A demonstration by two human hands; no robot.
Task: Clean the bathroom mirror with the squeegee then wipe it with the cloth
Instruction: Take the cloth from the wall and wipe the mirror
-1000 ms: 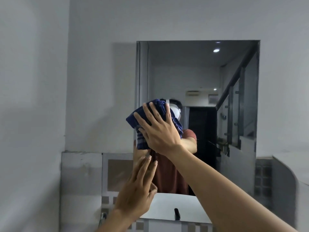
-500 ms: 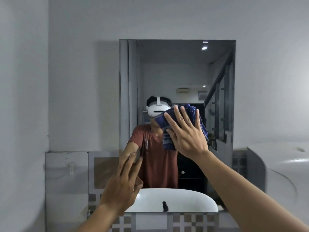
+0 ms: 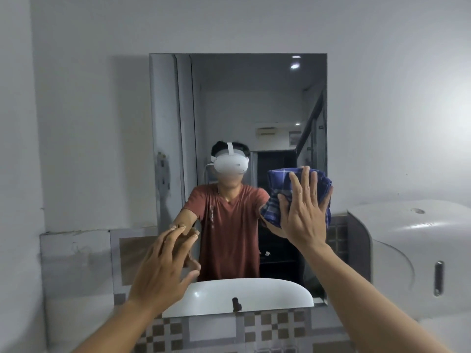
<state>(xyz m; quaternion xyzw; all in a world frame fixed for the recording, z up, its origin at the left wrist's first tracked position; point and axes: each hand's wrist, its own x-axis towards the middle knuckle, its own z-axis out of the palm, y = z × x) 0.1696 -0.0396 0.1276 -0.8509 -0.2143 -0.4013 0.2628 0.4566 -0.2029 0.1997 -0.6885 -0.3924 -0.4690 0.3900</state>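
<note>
left hand (image 3: 163, 268) empty, fingers spread, fingertips at the lower left of the mirror (image 3: 254, 98), then right hand (image 3: 304, 212) flat with fingers splayed, pressing the bunched blue checked cloth (image 3: 277, 197) against the glass at the mirror's right edge, beside a white dispenser (image 3: 413, 256).

No legible text, labels, brands or numbers. Small dark print on the reflected red-brown T-shirt (image 3: 230, 233), centre of frame: too blurred to read. Reflected white wall unit (image 3: 266, 130), upper centre-right: marking unreadable.
</note>
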